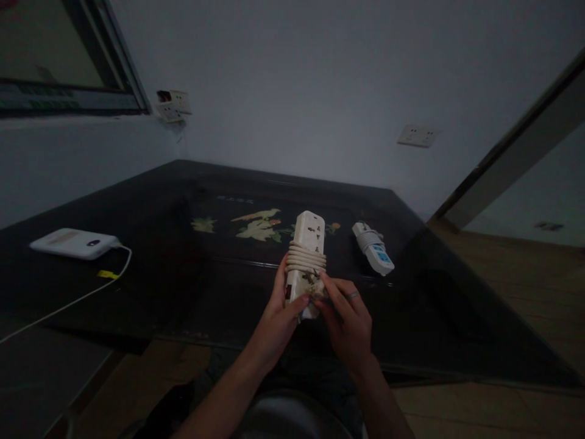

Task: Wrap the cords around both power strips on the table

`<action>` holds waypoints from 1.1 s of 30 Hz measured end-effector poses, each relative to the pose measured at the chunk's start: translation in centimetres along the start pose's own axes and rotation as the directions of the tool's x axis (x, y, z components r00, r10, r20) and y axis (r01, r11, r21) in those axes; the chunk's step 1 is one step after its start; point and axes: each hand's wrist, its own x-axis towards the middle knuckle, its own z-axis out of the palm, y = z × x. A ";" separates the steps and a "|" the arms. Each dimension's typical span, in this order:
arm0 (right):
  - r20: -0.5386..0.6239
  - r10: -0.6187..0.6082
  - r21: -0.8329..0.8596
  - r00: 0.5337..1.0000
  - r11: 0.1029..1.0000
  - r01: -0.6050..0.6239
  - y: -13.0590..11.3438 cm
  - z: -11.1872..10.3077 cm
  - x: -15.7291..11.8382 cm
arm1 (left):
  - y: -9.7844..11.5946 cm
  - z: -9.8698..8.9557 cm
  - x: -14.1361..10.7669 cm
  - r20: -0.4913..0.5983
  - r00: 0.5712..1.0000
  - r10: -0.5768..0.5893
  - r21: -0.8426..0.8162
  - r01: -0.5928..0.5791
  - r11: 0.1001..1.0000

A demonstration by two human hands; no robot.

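Observation:
A white power strip (311, 227) is held above the near edge of the dark table, its far end tilted up and away. Its own pale cord (307, 257) is wound around the middle in several turns. My left hand (280, 308) grips the strip from the left, the thumb lying across the near end. The fingers of my right hand (350, 311) are closed at that end, pinching a small pale piece with dark parts, which looks like the cord's plug (316, 289). Poor light and the fingers hide its exact shape. A ring sits on one right finger.
To the right on the table (219, 292) lies a second, white-and-blue power strip (377, 253) with its cord wrapped around it. A white power bank (73, 242) with a cable (68, 305) is at the left. Wall sockets (417, 136) are beyond the table.

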 end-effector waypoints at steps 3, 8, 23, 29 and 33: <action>0.030 -0.028 0.006 0.999 1.000 0.027 0.0 -0.5 0.0 | 0.2 0.3 -0.3 0.001 1.000 -0.018 0.012 0.018 1.000; 0.030 0.011 0.004 0.999 1.000 -0.011 -1.2 -1.4 -0.3 | 0.5 0.6 -0.7 0.052 0.997 -0.059 -0.065 0.062 0.996; 0.102 -0.069 0.021 0.992 0.998 0.067 -3.1 -3.4 0.5 | 1.1 -0.5 -1.3 0.213 0.972 -0.100 -0.158 0.135 0.978; 0.116 -0.026 0.077 0.993 0.997 0.017 -2.8 -2.8 0.6 | 1.2 -0.3 -1.2 0.183 0.972 -0.150 -0.240 0.192 0.952; 0.131 0.017 0.111 0.991 0.993 -0.032 -2.7 -2.9 0.2 | 1.3 -0.3 -1.3 0.232 0.951 -0.205 -0.253 0.263 0.931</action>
